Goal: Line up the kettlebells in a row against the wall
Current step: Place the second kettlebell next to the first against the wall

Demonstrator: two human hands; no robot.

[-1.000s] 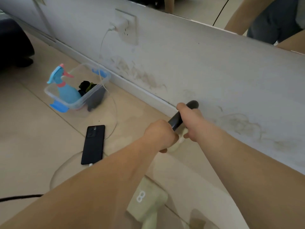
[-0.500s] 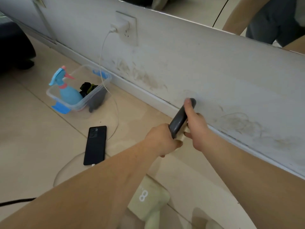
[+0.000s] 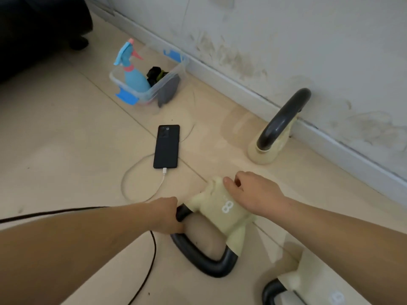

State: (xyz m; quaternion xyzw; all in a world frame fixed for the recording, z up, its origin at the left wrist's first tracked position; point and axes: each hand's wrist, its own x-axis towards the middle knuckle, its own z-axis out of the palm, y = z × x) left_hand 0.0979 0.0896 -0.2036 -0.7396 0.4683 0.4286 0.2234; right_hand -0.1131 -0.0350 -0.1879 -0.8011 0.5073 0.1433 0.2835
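Head view shows one pale-green kettlebell (image 3: 269, 144) already standing upright at the wall (image 3: 330, 51), so you are starting on the second. Your left hand (image 3: 166, 213) is wrapped around the black handle (image 3: 202, 258) of the kettlebell marked 8 (image 3: 220, 211), and your right hand (image 3: 253, 192) rests loosely curled on its body. This one lies on its side on the tiled floor (image 3: 55, 139), well away from the wall, long axis running from the body toward you, handle nearest you. Next, I judge, you tip it upright and carry it beside the first. A third kettlebell (image 3: 308, 285) waits at the lower right.
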